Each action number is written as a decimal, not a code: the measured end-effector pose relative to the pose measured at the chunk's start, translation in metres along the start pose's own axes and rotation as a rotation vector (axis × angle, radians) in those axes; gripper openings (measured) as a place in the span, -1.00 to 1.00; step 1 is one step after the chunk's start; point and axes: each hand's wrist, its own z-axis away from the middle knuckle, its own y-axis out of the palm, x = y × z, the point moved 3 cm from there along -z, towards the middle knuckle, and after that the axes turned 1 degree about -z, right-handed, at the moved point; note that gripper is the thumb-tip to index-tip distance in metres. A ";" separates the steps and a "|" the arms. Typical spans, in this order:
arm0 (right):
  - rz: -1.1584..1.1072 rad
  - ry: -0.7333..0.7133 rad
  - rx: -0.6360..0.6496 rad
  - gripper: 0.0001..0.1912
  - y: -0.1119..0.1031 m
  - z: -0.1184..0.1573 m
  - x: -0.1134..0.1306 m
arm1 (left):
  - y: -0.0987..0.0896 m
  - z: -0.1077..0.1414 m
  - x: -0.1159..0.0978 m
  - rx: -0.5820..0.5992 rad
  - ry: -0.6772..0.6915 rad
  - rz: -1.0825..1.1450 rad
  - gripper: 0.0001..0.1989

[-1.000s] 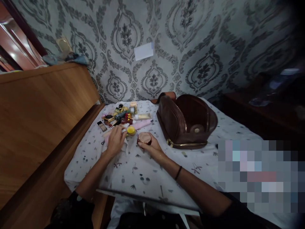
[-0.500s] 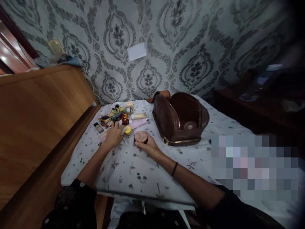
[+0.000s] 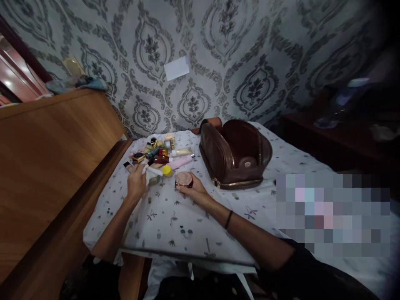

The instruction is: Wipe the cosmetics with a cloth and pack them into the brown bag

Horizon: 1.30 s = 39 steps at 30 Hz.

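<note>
A wooden panel (image 3: 56, 166) stands at my far left, with a bluish cloth (image 3: 78, 82) bunched on its top edge. Right of it spreads the printed white sheet (image 3: 200, 233), where my things lie. A flat, dark-capped bottle (image 3: 127, 166) is right at the fingertips of my left hand (image 3: 136, 183); I cannot tell whether they touch it. That hand is palm down with its fingers bent close together, and a white tissue (image 3: 153, 170) shows at its thumb side. Whether I have the tissue pinched, I cannot tell. Just beyond the hand is a gold compact (image 3: 138, 157), at the edge of a jumble of small cosmetics, and farther right in it a dark red bottle (image 3: 161, 159). Near the tissue's right end sits a yellow tub (image 3: 166, 171). A white card (image 3: 176, 68) is on the patterned wall (image 3: 215, 112), above a cream tube (image 3: 182, 152) and a pink tube (image 3: 181, 162), which lie behind the tub.

The jar (image 3: 183, 178) is next, upright in my right hand (image 3: 200, 192), thumb in front and fingers curled around its right side. I wear a dark band (image 3: 229, 219) on that wrist. Right of the jar, and apart from it, the brown bag (image 3: 215, 154) gapes open. At the far right, a clear bottle (image 3: 342, 102) stands on a dark surface (image 3: 303, 135).
</note>
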 end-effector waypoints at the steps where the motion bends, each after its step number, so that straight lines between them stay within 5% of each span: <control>1: 0.002 -0.001 0.001 -0.46 0.000 0.000 0.000 | -0.007 0.002 0.001 -0.024 -0.004 0.012 -0.68; 5: 0.046 -0.044 0.009 -0.40 -0.002 -0.002 -0.002 | -0.020 0.033 -0.008 -0.005 0.044 0.046 -0.64; 11: 0.399 -0.138 0.012 -0.38 -0.004 -0.003 -0.006 | 0.002 0.095 -0.027 0.386 0.285 0.030 -0.62; 16: 0.703 -0.201 0.060 -0.43 0.002 0.008 0.002 | -0.010 0.079 -0.025 0.295 0.152 0.265 -0.65; 19: 0.936 -0.236 0.098 -0.41 0.005 0.012 0.005 | -0.016 0.066 -0.043 0.198 0.148 0.313 -0.62; 26: 1.120 -0.224 0.213 -0.55 0.000 0.009 0.001 | 0.017 0.068 -0.097 0.404 0.533 0.108 -0.49; 34: 1.102 -0.200 0.210 -0.56 -0.003 0.008 0.006 | 0.025 0.057 -0.095 0.456 0.347 -0.108 -0.47; 39: 1.093 -0.207 0.208 -0.59 -0.001 0.009 0.008 | 0.021 0.052 -0.100 0.448 0.117 0.073 -0.57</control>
